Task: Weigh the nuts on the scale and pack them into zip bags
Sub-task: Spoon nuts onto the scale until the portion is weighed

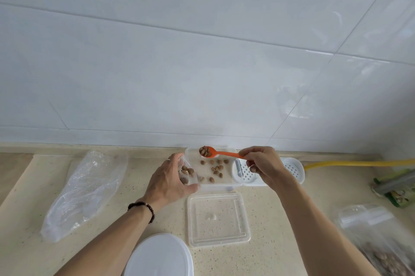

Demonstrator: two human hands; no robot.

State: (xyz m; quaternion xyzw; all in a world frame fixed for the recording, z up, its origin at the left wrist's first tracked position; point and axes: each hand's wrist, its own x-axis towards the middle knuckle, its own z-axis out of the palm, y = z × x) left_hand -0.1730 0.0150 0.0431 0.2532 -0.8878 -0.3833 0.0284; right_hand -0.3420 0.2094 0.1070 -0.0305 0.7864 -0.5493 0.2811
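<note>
Brown nuts (215, 167) lie scattered in the clear shallow plastic tray (224, 182) by the wall; more sit heaped on the orange plastic spoon (219, 153) and a few are already in the small clear zip bag (187, 173). My right hand (261, 163) pinches the spoon handle, loaded bowl above the tray's far edge. My left hand (171, 180) grips the bag, mouth up, at the tray's left edge. I'd say packing is midway: tray mostly emptied, one filled zip bag (381, 242) at bottom right. Clear square lid (219, 219) lies just nearer me; crumpled clear plastic bag (87, 190) is left. Can't identify the scale.
</note>
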